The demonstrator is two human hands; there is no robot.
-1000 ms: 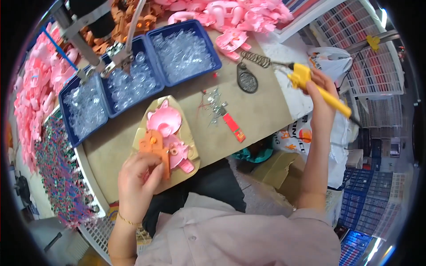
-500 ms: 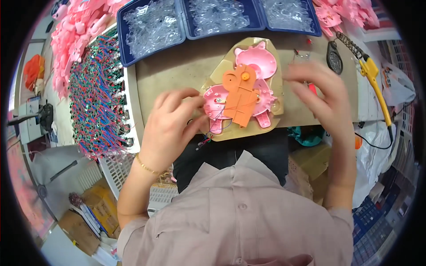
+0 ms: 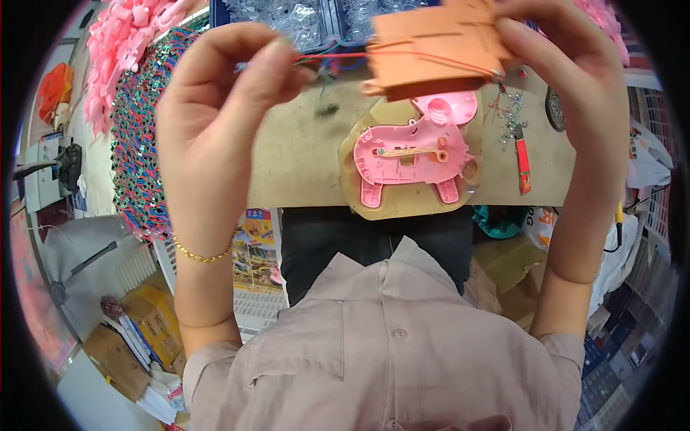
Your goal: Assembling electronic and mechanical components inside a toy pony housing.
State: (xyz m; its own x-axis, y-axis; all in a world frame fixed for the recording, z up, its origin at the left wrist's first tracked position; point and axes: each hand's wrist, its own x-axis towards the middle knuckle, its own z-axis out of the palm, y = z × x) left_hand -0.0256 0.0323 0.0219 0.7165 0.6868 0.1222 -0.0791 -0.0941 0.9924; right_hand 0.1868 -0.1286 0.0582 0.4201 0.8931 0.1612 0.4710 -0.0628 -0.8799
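Both hands are raised close to the camera. My right hand (image 3: 575, 79) grips a flat orange plastic part (image 3: 431, 47) by its right side. Thin red wires (image 3: 338, 55) run from that part to my left hand (image 3: 223, 93), which pinches them between thumb and fingers. Below, on the brown work table (image 3: 302, 158), a pink pig-shaped toy shell (image 3: 413, 154) lies open side up on a tan cardboard pad (image 3: 402, 205).
A red-handled tool (image 3: 522, 169) and small metal bits lie right of the pig shell. Blue trays of clear parts (image 3: 302, 14) stand at the table's far edge. A pile of pink parts (image 3: 122, 50) and a multicoloured heap (image 3: 136, 151) are at the left.
The orange part has been lifted off the pig shell toward the camera. My left hand has taken hold of its red wires and pulled them out to the left.
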